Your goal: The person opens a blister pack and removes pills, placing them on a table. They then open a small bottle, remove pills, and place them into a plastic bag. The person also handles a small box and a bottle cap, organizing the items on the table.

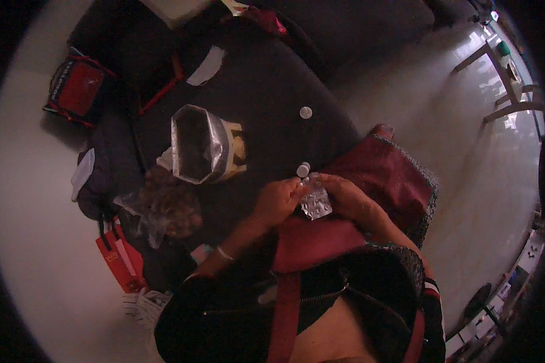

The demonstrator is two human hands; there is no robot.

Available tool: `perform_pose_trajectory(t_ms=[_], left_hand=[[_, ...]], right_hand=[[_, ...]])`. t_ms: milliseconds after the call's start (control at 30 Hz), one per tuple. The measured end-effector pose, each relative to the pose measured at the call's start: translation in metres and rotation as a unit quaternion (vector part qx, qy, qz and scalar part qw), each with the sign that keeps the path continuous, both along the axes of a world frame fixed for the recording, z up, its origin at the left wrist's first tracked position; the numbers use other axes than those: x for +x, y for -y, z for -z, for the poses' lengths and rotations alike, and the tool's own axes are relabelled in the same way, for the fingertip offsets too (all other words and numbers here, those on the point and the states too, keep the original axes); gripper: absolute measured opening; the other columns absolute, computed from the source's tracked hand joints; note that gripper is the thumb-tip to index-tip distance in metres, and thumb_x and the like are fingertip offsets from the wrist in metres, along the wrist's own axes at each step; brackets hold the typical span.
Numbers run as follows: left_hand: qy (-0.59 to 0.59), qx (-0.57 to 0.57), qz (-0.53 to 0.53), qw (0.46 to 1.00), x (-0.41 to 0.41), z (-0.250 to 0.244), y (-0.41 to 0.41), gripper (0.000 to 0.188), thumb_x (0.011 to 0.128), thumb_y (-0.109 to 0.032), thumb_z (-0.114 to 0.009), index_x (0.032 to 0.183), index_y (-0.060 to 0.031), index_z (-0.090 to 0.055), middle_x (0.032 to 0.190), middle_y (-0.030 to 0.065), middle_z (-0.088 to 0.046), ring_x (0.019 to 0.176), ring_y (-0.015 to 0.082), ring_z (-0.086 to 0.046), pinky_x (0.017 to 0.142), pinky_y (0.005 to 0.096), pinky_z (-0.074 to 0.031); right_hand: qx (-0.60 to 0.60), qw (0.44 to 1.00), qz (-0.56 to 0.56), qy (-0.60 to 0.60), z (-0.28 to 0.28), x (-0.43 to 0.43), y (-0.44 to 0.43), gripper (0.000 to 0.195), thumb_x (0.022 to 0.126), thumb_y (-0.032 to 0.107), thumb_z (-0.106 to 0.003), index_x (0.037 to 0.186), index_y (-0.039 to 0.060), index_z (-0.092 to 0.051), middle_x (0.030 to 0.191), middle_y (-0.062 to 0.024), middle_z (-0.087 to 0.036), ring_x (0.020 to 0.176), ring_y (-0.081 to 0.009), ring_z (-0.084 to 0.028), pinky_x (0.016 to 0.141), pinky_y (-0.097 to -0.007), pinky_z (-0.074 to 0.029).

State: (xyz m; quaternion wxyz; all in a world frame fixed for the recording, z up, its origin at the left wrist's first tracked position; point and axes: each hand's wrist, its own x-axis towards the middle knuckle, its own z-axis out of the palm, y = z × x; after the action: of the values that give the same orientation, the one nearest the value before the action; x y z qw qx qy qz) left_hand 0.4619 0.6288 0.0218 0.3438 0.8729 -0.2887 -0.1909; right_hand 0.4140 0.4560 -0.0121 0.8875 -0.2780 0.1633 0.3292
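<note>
Both hands meet just before me, over dark red cloth. My left hand pinches the upper left edge of a silver blister pack, with its fingers curled. My right hand holds the same pack from its upper right side. Rows of raised pockets show on the foil. Just beyond the fingertips a small white bottle or capped container lies on the dark cushioned surface. Farther off on that surface is a small round whitish piece.
An open foil-lined bag stands to the left, near a clear plastic bag of brown round items. A white face mask lies beyond. Red bags and a red-and-black bag sit farther left. A chair stands far right.
</note>
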Motion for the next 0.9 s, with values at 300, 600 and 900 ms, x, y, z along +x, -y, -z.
perform_pose_trajectory(t_ms=[300, 600, 900], left_hand=[[-0.099, 0.003, -0.059, 0.993, 0.012, -0.008, -0.006, 0.028, 0.084, -0.027, -0.052, 0.076, -0.0004, -0.053, 0.064, 0.0189, -0.053, 0.059, 0.0342, -0.054, 0.05, 0.0386, -0.038], [-0.074, -0.038, -0.072, 0.994, 0.008, 0.004, -0.016, 0.032, 0.085, -0.027, -0.052, 0.069, 0.0001, -0.048, 0.053, 0.014, -0.045, 0.046, 0.0179, -0.041, 0.045, 0.0337, -0.034], [-0.075, 0.025, -0.087, 0.993, 0.004, -0.002, -0.032, 0.029, 0.084, -0.027, -0.051, 0.07, -0.0017, -0.049, 0.062, 0.0179, -0.05, 0.058, 0.0353, -0.052, 0.049, 0.0398, -0.036]], right_hand=[[-0.105, 0.993, -0.002, 0.056, 0.006, 0.017, -0.005, 0.012, 0.082, 0.009, -0.05, 0.092, 0.0037, -0.056, 0.081, -0.0027, -0.059, 0.071, -0.0128, -0.057, 0.064, -0.0265, -0.047], [-0.699, 0.611, 0.065, 0.366, 0.06, 0.102, 0.032, 0.012, 0.077, 0.011, -0.053, 0.086, 0.0037, -0.056, 0.076, -0.0132, -0.057, 0.073, -0.0283, -0.058, 0.063, -0.0342, -0.045], [-0.73, 0.527, 0.047, 0.432, 0.086, 0.147, 0.03, 0.018, 0.077, 0.006, -0.048, 0.09, 0.0094, -0.059, 0.085, -0.0122, -0.058, 0.079, -0.0331, -0.056, 0.067, -0.0399, -0.046]])
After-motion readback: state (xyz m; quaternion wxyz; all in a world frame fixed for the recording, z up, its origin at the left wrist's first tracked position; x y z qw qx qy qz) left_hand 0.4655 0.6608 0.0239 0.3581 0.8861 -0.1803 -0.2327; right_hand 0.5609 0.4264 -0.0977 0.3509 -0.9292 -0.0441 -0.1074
